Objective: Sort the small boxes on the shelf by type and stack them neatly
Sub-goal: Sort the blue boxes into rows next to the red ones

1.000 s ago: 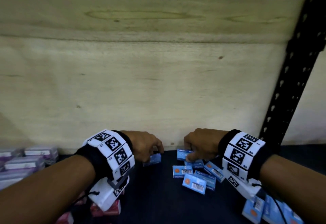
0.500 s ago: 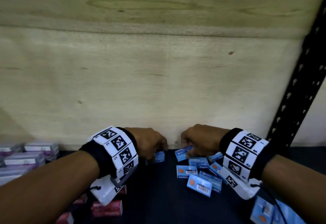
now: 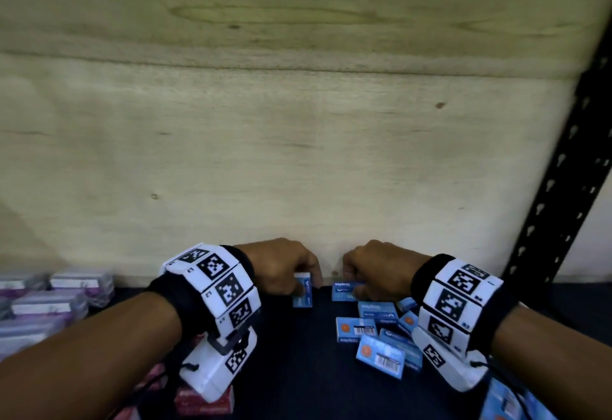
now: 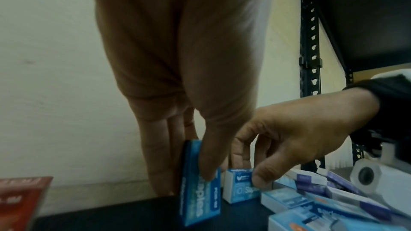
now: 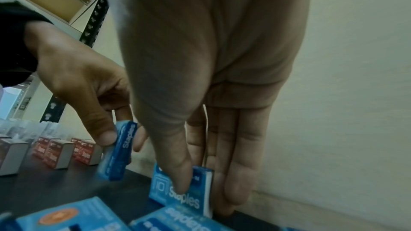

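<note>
Left hand (image 4: 177,80) pinching small blue cardboard staple box (image 4: 199,198), now upended on dark shelf (image 3: 298,370); right hand (image 5: 200,76) pinching second blue staple box (image 5: 182,189), newly lifted from loose blue pile (image 3: 381,350): blue stack starting.

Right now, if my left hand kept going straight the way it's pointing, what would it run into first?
Probably the plywood back wall. The left hand pinches a blue staples box just before it; nothing shows between, though the gap's depth is unclear.

— What do we wear on our bare forearms?
— Black fabric wristbands (image 3: 185,290), each ringed with white square tiles bearing black-and-white coded markers (image 3: 452,300).
— And beneath them?
— White boxy camera housings (image 3: 215,363), thin black cords trailing.
</note>
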The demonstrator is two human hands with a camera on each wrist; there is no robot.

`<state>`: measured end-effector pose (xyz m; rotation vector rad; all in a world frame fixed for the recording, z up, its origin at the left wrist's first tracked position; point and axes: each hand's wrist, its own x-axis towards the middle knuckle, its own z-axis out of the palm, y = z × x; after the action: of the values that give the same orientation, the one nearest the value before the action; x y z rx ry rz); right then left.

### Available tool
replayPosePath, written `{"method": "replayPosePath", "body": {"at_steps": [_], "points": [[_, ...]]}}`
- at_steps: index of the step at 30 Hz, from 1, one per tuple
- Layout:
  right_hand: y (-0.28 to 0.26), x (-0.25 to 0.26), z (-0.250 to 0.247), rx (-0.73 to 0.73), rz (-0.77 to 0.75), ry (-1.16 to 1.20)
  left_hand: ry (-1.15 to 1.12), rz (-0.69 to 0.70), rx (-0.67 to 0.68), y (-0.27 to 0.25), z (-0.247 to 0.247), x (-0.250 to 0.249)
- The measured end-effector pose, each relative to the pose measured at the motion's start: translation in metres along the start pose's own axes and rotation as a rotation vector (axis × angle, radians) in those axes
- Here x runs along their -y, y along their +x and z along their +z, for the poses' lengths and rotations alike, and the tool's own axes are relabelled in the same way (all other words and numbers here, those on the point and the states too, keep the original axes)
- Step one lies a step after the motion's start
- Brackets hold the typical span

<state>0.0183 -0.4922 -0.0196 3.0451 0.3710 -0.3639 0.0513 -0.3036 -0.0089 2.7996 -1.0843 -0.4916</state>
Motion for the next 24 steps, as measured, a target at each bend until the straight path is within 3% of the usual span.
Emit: {"method": "replayPosePath", "body": {"at_steps": [5,13,24], "points": [[-0.002,0.000,0.002,-0.023,-0.021,0.019,0.007,-0.050,-0.079,-0.002,-0.001,0.005],[0.001,-0.001,0.006,-0.051,-0.013,0.017,0.133,-0.182,-0.028,-0.003,0.007,0.009],[0.002,-0.004,0.008,-0.003,-0.124,0.086,0.079,-0.160,-0.039,0.009,0.008,0.000]]}}
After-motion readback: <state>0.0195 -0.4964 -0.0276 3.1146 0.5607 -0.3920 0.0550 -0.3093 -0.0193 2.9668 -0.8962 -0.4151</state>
